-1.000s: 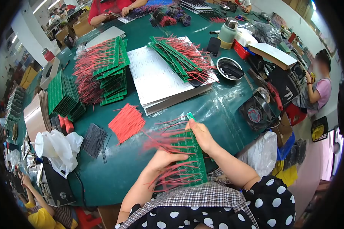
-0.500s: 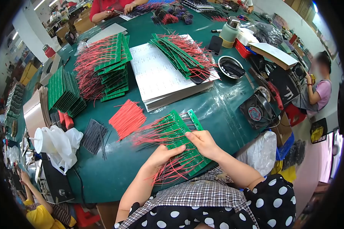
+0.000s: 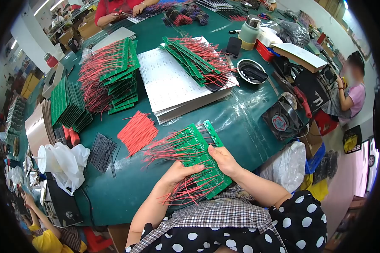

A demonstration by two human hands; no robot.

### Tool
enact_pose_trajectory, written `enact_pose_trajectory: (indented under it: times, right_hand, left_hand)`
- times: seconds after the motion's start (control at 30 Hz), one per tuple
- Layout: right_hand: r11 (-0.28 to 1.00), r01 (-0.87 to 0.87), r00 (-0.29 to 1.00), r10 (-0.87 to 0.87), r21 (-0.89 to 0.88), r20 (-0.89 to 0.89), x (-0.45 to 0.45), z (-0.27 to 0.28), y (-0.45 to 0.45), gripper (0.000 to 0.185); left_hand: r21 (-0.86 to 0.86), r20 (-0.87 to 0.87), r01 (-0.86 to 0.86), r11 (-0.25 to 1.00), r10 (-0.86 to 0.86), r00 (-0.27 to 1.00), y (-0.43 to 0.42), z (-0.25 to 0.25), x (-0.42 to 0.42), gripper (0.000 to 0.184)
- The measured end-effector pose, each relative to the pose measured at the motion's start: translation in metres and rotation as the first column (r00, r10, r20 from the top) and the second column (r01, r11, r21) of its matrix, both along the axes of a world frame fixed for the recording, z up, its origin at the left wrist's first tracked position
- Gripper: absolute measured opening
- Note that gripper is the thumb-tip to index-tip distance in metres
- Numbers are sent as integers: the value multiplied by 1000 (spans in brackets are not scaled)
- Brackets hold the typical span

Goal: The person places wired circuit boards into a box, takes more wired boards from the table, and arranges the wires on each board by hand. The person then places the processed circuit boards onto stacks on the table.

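Over the table's near edge I hold a green circuit board (image 3: 193, 145) with many thin red wires sticking out to its left. My left hand (image 3: 178, 173) grips the left side, thumb on top, its other fingers hidden underneath. On the right side, my right hand (image 3: 226, 161) is closed with its thumb pressed on the board. Another green board strip (image 3: 214, 134) shows past the upper right edge, with dark wires in the gap; I cannot tell whether it is a separate board. Loose red wires (image 3: 138, 133) lie in a pile ahead, beside a bunch of black wires (image 3: 102, 152).
Wired boards (image 3: 122, 80) are stacked at the left, near bare green boards (image 3: 69, 103). More wired boards (image 3: 185, 61) rest on a paper stack (image 3: 160, 84). A small fan (image 3: 279, 120) stands right; a white plastic bag (image 3: 65, 162) sits left. Other people work around the table.
The view has shifted slightly. The board has turned a little in my hands, and my right thumb sits slightly farther right on it. Both hands keep their grip.
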State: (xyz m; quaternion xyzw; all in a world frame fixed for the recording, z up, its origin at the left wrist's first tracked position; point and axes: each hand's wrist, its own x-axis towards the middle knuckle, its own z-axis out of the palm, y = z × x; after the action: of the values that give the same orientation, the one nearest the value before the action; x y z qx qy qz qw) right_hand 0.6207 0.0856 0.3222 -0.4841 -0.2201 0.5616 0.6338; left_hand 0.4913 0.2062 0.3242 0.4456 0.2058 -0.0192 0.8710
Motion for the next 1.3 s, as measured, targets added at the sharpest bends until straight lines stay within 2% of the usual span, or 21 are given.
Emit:
enact_pose_trajectory:
  times: [0.07, 0.1, 0.17, 0.27, 0.3, 0.4, 0.43, 0.47, 0.53, 0.57, 0.7, 0.8, 0.83, 0.87, 0.93, 0.97, 1.07, 1.1, 1.13, 1.2, 1.3]
  right_hand:
    - [1000, 12, 1000, -13, 7, 7, 2, 3, 1, 45]
    - [1000, 5, 988, -5, 2, 154, 6, 8, 2, 43]
    - [999, 51, 945, -54, 17, 323, 18, 6, 2, 39]
    - [967, 233, 971, -237, 99, 35, 20, 42, 6, 40]
    - [965, 238, 969, -243, 114, 39, 20, 45, 6, 40]
    - [947, 290, 943, -308, 141, 124, 19, 47, 2, 41]
    - [953, 265, 944, -287, 144, 163, 18, 42, 1, 41]
    - [961, 236, 944, -262, 143, 202, 15, 39, 0, 41]
    - [961, 235, 949, -259, 146, 179, 11, 41, -2, 41]
    - [962, 230, 947, -257, 148, 195, 10, 42, -3, 41]
    - [975, 168, 976, -186, 143, 117, 6, 53, -4, 41]
    - [970, 179, 956, -211, 164, 205, 3, 47, -5, 41]
    - [971, 173, 957, -205, 166, 203, 3, 44, -6, 41]
    - [972, 170, 941, -209, 164, 265, 2, 41, -7, 41]
    - [973, 169, 924, -212, 159, 318, 0, 39, -9, 41]
    - [975, 163, 927, -204, 151, 315, -1, 41, -10, 41]
    - [976, 182, 901, -215, 123, 377, -3, 39, -12, 41]
    - [973, 205, 867, -230, 104, 442, -3, 38, -13, 40]
    - [973, 207, 866, -231, 104, 442, -5, 41, -13, 40]
    - [979, 195, 853, -200, 61, 483, -10, 48, -15, 40]
    - [991, 136, 924, -135, 23, 359, -12, 44, -16, 42]
  left_hand:
    - [78, 8, -12, 997, 11, 1000, -1, 4, 0, 43]
    - [80, 5, -8, 997, 8, 1000, 1, 10, -1, 43]
    - [-177, 143, -57, 983, 83, 986, 5, 21, -4, 43]
    - [-390, 100, -79, 918, 128, 987, 18, 19, -4, 49]
    - [-84, 146, -49, 995, 61, 987, 12, 40, -3, 48]
    - [-215, 291, 111, 970, -45, 956, 19, -55, -16, 51]
    - [67, 85, 54, 996, -60, 995, 2, 14, -15, 56]
    - [67, 82, 56, 996, -62, 995, 0, 11, -16, 56]
    - [-89, 254, 63, 994, -38, 967, -2, -1, -17, 62]
    - [-299, 344, 113, 948, -3, 939, 0, -2, -19, 57]
    - [-293, 221, 48, 955, 19, 975, 1, 6, -27, 51]
    - [-368, 229, 163, 916, -81, 970, 8, 8, -24, 47]
    - [-65, 261, 56, 996, -37, 965, -7, 26, -26, 46]
    - [-64, 257, 50, 997, -32, 966, -14, 40, -27, 46]
    - [323, 202, -66, 944, -1, 979, -22, 59, -27, 48]
    - [362, 223, -39, 931, -46, 974, -17, 50, -28, 54]
    - [378, 135, 102, 920, -164, 977, -15, 29, -35, 57]
    - [193, 263, -63, 979, 11, 965, -28, 32, -33, 56]
    - [192, 263, -62, 979, 9, 965, -32, 39, -30, 56]
    - [104, 109, -160, 982, 149, 983, -34, 49, -24, 52]
    - [94, 32, -148, 984, 146, 989, -43, 56, -21, 48]
